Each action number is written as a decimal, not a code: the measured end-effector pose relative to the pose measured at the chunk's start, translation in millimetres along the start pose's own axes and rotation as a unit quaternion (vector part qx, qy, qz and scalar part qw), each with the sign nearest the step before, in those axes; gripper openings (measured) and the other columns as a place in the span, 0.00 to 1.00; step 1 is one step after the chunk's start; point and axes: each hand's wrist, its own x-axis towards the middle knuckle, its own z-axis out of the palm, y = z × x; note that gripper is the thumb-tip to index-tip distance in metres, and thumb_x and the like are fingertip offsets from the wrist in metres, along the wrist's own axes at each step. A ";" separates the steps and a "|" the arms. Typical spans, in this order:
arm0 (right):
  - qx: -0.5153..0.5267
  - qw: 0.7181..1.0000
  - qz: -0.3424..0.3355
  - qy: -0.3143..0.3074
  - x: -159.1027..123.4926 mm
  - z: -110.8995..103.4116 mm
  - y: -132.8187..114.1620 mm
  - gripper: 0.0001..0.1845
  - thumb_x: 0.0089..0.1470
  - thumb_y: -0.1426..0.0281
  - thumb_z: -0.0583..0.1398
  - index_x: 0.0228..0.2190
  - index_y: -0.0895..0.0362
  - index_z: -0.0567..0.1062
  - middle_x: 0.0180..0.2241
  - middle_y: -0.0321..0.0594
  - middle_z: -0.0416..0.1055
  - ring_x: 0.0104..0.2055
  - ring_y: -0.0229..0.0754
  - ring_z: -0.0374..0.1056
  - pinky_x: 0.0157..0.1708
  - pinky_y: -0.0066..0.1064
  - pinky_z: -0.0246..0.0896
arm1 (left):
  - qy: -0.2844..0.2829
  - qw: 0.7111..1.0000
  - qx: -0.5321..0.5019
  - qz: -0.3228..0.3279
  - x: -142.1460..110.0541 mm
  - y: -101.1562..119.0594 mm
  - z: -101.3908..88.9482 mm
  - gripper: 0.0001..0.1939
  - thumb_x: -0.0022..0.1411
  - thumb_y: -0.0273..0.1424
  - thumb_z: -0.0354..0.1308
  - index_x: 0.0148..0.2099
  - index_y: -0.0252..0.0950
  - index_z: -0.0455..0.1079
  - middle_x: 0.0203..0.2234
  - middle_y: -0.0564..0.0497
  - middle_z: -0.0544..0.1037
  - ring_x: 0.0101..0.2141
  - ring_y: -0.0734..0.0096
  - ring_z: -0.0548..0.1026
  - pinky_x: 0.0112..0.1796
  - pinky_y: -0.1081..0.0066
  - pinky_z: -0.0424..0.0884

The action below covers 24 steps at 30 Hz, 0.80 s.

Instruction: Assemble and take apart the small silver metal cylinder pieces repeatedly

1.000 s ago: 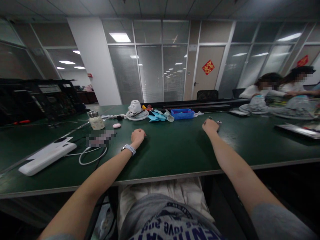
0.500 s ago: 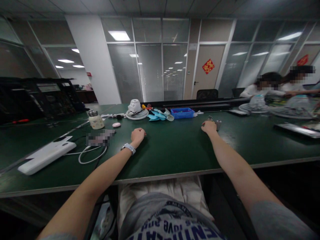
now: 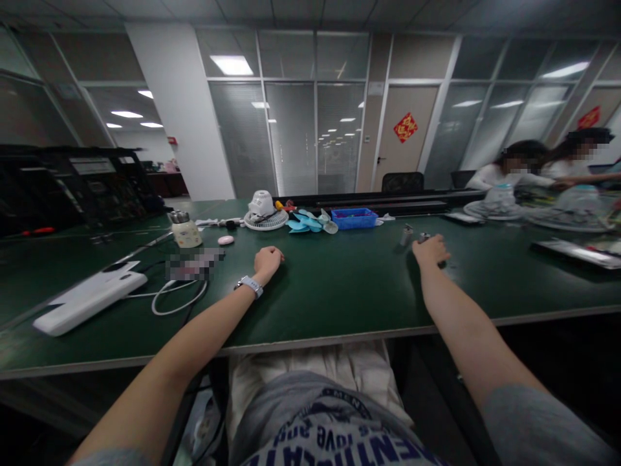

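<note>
My right fingers [image 3: 438, 241] bend at one metal piece [image 3: 424, 237], grip unclear, another [image 3: 406, 234] just left of them; my left fingers [image 3: 275, 254] rest curled on the bench [image 3: 330, 291].

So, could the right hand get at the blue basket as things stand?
Probably yes: the blue basket is open-topped and looks reachable, though a small metal piece stands near the right hand, roughly on the direct way.
</note>
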 end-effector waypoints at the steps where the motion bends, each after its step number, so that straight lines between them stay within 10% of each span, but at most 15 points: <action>1: 0.005 1.000 0.000 -0.016 1.0 1.7 2.5 0.28 0.50 0.66 0.63 0.50 0.63 0.66 0.44 0.61 0.70 0.48 0.58 0.67 0.50 0.50 0.53 | 0.000 1.000 0.000 0.000 -0.3 0.3 -0.1 0.13 0.52 0.29 0.48 0.26 0.40 0.75 0.27 0.51 0.81 0.32 0.66 0.75 0.33 0.70 0.66; 7: 0.038 0.997 -0.049 -0.050 -0.5 -5.8 -3.4 0.22 0.54 0.66 0.59 0.48 0.66 0.68 0.43 0.64 0.71 0.48 0.60 0.68 0.48 0.52 0.56 | 0.000 1.000 -0.009 -0.001 2.0 -2.1 1.4 0.13 0.51 0.28 0.49 0.26 0.40 0.75 0.27 0.50 0.81 0.31 0.66 0.76 0.34 0.70 0.67; 12: 0.143 0.959 -0.235 -0.073 -41.9 -9.1 -59.5 0.22 0.54 0.63 0.61 0.48 0.63 0.70 0.43 0.57 0.73 0.48 0.56 0.69 0.51 0.49 0.58 | 0.002 0.999 -0.038 0.033 4.8 -3.2 5.2 0.12 0.53 0.28 0.49 0.27 0.40 0.74 0.27 0.51 0.81 0.32 0.65 0.77 0.36 0.69 0.69; 20: 0.343 0.749 -0.434 -0.364 -202.5 13.2 -139.8 0.23 0.45 0.66 0.68 0.44 0.57 0.73 0.39 0.42 0.78 0.40 0.43 0.75 0.42 0.33 0.69 | 0.025 0.959 -0.143 0.243 -18.1 21.4 4.5 0.13 0.59 0.37 0.56 0.44 0.38 0.70 0.38 0.47 0.81 0.41 0.64 0.78 0.43 0.66 0.71; 24: 0.343 0.721 -0.444 -0.407 -234.9 13.1 -137.3 0.22 0.47 0.68 0.67 0.45 0.57 0.72 0.37 0.40 0.78 0.38 0.42 0.75 0.40 0.32 0.69 | -0.015 0.945 -0.171 0.279 -22.6 23.5 5.6 0.19 0.56 0.39 0.61 0.48 0.38 0.67 0.39 0.46 0.81 0.43 0.63 0.78 0.47 0.64 0.71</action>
